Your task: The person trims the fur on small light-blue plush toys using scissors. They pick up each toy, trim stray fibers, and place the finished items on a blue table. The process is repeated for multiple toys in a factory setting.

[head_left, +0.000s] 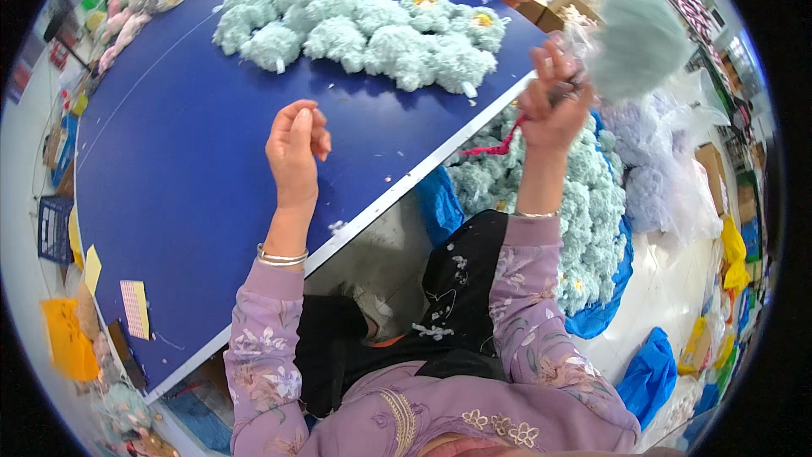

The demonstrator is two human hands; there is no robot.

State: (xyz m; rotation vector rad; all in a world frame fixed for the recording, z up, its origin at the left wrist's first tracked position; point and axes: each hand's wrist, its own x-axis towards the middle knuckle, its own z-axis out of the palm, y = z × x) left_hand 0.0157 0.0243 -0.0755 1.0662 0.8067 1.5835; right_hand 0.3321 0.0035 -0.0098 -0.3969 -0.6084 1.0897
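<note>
A round, fluffy pale green toy (640,44), blurred and without discernible long axis, is seen in the air just right of the nearer right hand (554,100); its fingers are partly curled, grip undetermined. The left hand (296,142), loosely curled, is held above the blue table (194,195).

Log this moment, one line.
left hand: loosely curled, over blue table | right hand: raised, beside blurred pale-green fluffy item | right grip: unclear

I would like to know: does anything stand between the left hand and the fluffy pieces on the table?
Nothing visible does: between the left hand and the nearest pale blue-green fluffy pieces, the view shows only the blue tabletop.
</note>
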